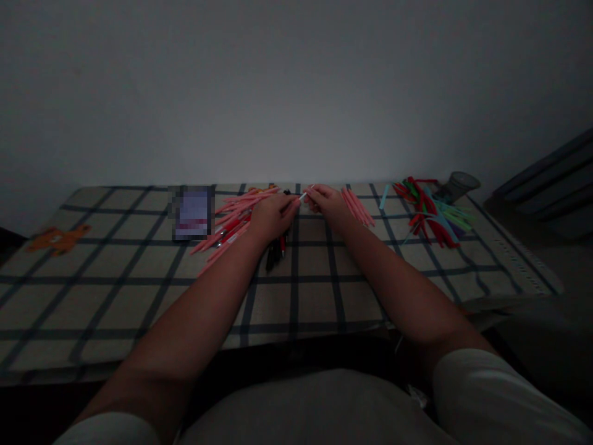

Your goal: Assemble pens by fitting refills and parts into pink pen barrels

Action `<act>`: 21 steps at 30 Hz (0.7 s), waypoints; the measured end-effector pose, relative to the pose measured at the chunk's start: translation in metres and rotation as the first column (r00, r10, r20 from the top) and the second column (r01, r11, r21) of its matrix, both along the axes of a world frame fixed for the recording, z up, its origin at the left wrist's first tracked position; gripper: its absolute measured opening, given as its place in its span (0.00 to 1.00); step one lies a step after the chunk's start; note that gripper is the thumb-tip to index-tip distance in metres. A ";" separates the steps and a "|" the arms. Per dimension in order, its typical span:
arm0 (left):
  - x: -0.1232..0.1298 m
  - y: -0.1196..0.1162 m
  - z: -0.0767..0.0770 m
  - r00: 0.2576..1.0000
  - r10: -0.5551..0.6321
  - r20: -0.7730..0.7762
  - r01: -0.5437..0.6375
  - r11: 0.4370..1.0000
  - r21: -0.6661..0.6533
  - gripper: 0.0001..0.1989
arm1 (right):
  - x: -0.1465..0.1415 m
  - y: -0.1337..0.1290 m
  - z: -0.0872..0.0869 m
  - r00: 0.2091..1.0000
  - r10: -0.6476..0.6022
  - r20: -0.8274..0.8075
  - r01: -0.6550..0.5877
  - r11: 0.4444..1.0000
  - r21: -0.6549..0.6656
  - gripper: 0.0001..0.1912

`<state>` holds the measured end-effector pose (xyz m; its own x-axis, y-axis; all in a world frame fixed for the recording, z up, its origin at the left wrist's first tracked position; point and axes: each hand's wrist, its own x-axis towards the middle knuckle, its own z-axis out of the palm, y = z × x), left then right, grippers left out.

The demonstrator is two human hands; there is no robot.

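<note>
Out over the far half of the table, my left hand (277, 214) and my right hand (324, 199) are closed and almost meet. Between their fingertips is a thin pale stick (303, 197), pen-like and whitish with a hint of pink. Its exact kind is too small and dim to tell. Beside and partly behind my left hand lies a loose pile of pink pen-like sticks (231, 210) with some red ones among them. Black pens (277, 253) show below my left fingers. Just right of my right hand, more pink sticks (359, 207) lie side by side.
A checked cloth (152, 296) covers the table, which meets a wall. A blurred screen device (193, 213) and an orange flat item (58, 240) lie left. Coloured strips (430, 213), a lone light-blue strip (384, 196) and a tipped clear cup (458, 184) are right.
</note>
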<state>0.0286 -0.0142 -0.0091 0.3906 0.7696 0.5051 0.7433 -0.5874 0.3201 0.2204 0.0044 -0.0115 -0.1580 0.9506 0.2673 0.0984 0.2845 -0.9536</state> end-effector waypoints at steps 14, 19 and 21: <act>-0.001 0.004 -0.004 0.999 0.018 0.048 -0.019 1.000 0.019 0.22 | 0.007 0.005 -0.001 1.000 0.005 -0.009 -0.005 1.000 -0.007 0.19; -0.002 0.006 -0.006 0.995 0.049 0.081 -0.052 0.998 0.031 0.22 | 0.020 0.012 0.003 0.991 -0.131 0.020 0.131 0.991 0.025 0.18; -0.002 0.006 -0.005 0.995 0.051 0.085 -0.054 0.998 0.031 0.22 | 0.029 0.017 0.004 0.971 -0.224 0.078 0.219 0.973 0.073 0.14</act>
